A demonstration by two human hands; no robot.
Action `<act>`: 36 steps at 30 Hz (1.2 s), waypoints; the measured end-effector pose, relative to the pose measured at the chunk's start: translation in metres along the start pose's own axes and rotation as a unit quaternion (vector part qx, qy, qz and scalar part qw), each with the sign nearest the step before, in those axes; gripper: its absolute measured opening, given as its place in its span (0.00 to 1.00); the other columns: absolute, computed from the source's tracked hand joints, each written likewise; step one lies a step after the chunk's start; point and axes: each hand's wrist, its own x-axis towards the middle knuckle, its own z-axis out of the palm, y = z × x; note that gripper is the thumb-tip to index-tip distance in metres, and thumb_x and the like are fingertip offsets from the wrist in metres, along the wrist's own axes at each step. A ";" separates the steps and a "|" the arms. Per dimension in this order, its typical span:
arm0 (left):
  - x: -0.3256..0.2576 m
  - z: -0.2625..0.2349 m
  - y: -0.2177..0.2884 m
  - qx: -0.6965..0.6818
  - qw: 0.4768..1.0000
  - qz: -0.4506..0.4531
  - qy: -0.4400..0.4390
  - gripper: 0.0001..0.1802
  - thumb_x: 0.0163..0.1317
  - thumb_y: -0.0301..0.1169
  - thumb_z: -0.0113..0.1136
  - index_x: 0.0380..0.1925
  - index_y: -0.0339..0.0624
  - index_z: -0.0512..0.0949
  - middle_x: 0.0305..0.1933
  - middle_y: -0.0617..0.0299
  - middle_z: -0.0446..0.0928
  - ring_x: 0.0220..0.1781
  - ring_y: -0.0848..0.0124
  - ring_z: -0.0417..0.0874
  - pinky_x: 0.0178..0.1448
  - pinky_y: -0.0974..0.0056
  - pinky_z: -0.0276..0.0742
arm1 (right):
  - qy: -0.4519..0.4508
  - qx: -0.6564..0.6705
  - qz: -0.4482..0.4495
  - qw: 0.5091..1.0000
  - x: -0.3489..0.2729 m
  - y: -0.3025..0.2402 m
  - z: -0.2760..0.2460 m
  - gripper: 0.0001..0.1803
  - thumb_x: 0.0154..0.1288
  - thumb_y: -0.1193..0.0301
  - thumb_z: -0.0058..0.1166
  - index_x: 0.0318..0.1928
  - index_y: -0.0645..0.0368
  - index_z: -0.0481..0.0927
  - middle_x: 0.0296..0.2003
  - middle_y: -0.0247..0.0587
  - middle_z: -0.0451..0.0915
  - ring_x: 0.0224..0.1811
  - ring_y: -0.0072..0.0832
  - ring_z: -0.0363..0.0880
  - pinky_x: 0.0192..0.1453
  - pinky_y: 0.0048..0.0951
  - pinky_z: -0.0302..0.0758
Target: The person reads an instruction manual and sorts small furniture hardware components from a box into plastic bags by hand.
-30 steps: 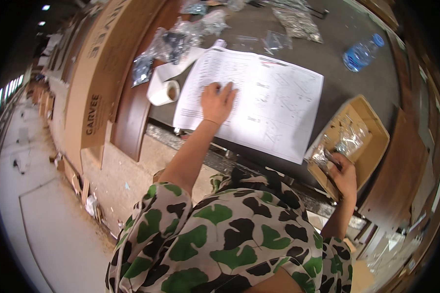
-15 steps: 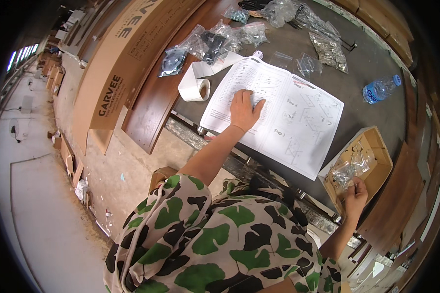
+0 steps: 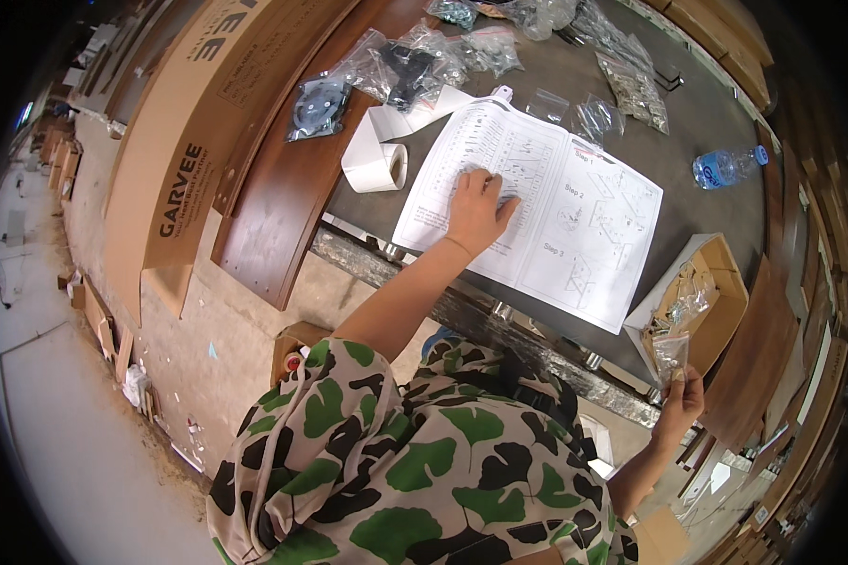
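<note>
1. Under your left hand [image 3: 479, 212], a thin white sheet [image 3: 551, 202] of smooth paper is lying open, carrying black line drawings and print.
2. In your right hand [image 3: 683, 400], you are holding a small bag [image 3: 671, 353] of clear, crinkled plastic, which is catching the light.
3. A box [image 3: 728, 294] of plain tan cardboard, open and straight-sided, is holding loose metal bits and more shiny plastic.
4. The table [image 3: 693, 212] is showing a dark, matt top; a glossy brown board [image 3: 278, 207] is lying at its left, beside a long cardboard carton [image 3: 184, 160].
5. Counting the things around the sheet, you are facing one white paper roll [image 3: 377, 168], its strip trailing loose, and one clear bottle [image 3: 728, 168] with a blue cap, lying on its side.
6. Two flat clear packets [image 3: 598, 118] are lying just beyond the sheet, and one fuller pouch [image 3: 631, 89] of metal parts is lying near them; the heap [image 3: 410, 71] of bags at the far left is overlapping too much for you to count.
7. Your left hand is resting palm down on the sheet's left page, fingers slightly bent and thumb standing apart.
8. Your right thumb and fingertips are pinching the bag's near end. The bag is hanging between that hand and the box's contents, at the near wall, well to the right of your left hand; whether it is touching the wall, you cannot tell.
</note>
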 end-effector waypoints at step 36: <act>-0.004 -0.006 0.005 0.111 0.991 0.066 0.034 0.15 0.54 0.40 0.64 0.34 0.41 0.77 0.37 0.56 0.71 0.41 0.57 0.71 0.46 0.54 0.64 | -0.081 0.070 -0.015 0.994 0.012 0.016 -0.006 0.08 0.66 0.73 0.54 0.43 0.64 0.77 0.26 0.27 0.74 0.23 0.11 0.63 0.25 0.14 0.58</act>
